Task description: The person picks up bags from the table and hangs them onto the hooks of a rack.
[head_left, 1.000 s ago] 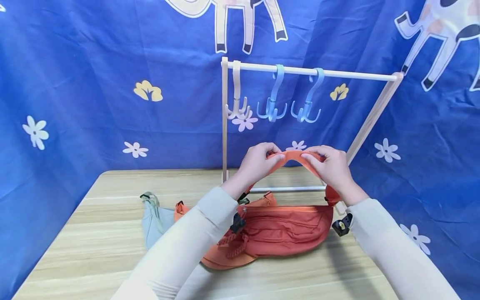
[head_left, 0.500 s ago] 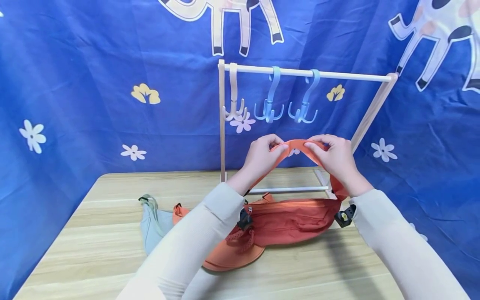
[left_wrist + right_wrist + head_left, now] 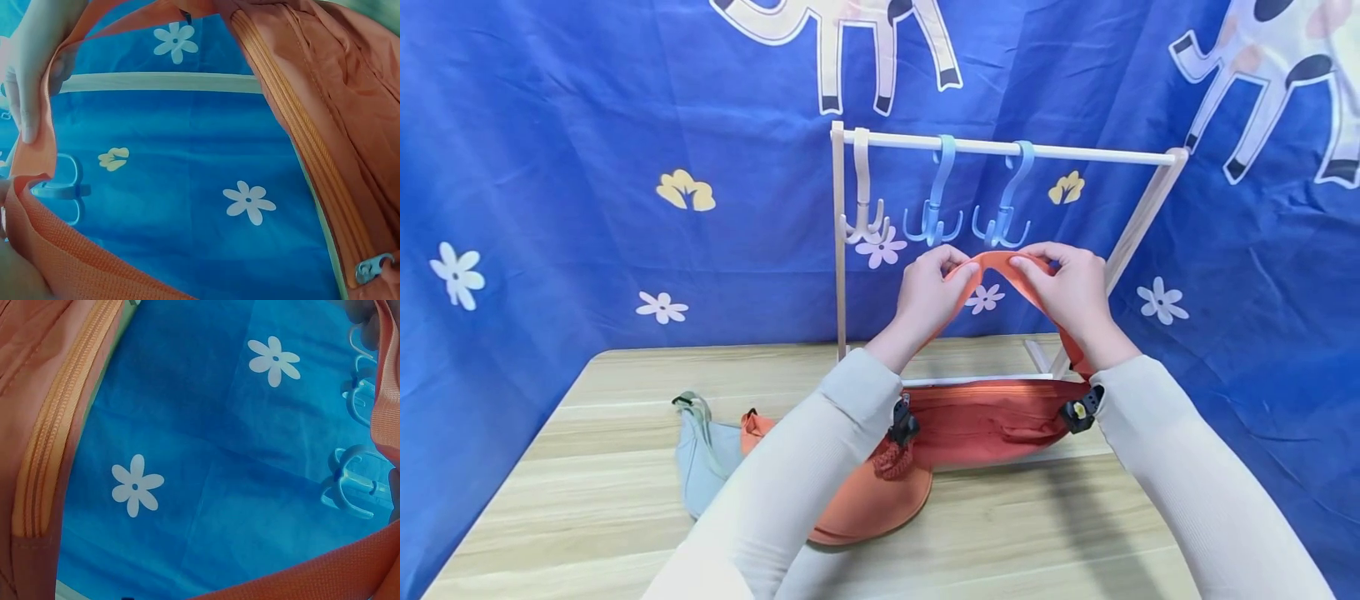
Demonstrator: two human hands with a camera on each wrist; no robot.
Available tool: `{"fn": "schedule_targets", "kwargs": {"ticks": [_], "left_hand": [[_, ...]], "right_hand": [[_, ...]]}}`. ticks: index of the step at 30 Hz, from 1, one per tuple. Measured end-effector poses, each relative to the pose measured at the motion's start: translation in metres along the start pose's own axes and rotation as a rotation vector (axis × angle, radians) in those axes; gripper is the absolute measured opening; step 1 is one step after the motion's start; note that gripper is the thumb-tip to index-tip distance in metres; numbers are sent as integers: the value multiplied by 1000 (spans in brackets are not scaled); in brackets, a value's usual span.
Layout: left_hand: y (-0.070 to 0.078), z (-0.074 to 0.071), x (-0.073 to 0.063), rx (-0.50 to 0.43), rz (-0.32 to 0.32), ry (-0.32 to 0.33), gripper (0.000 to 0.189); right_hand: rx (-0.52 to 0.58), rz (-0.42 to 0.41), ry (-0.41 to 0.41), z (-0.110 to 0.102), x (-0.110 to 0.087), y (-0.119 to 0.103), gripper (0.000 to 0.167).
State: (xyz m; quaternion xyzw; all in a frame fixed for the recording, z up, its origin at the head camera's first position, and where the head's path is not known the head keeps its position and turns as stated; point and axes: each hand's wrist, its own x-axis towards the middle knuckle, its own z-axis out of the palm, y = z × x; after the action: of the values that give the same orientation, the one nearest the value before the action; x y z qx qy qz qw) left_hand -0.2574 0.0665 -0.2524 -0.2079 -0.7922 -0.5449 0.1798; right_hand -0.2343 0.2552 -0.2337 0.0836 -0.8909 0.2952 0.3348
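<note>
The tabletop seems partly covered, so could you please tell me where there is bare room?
The tabletop is bare left of the pale blue bag, along the back behind it, and in front of the red bag, between the orange item and the right sleeve. Mid-table is crowded: the left sleeve crosses the orange item.

"What's the bag (image 3: 985,425) made of?"
"Matt cloth, softly wrinkled — and the strap (image 3: 87,265) is coarse, ribbed webbing."
"The zip pull (image 3: 373,269)?"
"Shiny, metal by the look."
"And the rack posts (image 3: 839,250)?"
"Pale matt wood; the blue hooks (image 3: 937,187) look like smooth plastic."
"The surface (image 3: 587,467)?"
"Smooth, wood-grained. The backdrop (image 3: 760,250) — creased cloth, faintly sheened."
</note>
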Motion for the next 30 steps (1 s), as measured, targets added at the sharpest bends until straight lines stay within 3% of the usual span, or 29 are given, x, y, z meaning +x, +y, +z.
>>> {"fn": "schedule_targets", "kwargs": {"ticks": [6, 22, 30], "left_hand": [[6, 4, 7, -1, 7, 70, 13], [10, 3, 25, 11, 44, 202, 14], [11, 6, 31, 14, 46, 213, 15]], "right_hand": [[7, 33, 28, 0, 11, -4, 37], [53, 17, 165, 10, 34, -17, 34], [23, 9, 204, 12, 43, -17, 33]]}}
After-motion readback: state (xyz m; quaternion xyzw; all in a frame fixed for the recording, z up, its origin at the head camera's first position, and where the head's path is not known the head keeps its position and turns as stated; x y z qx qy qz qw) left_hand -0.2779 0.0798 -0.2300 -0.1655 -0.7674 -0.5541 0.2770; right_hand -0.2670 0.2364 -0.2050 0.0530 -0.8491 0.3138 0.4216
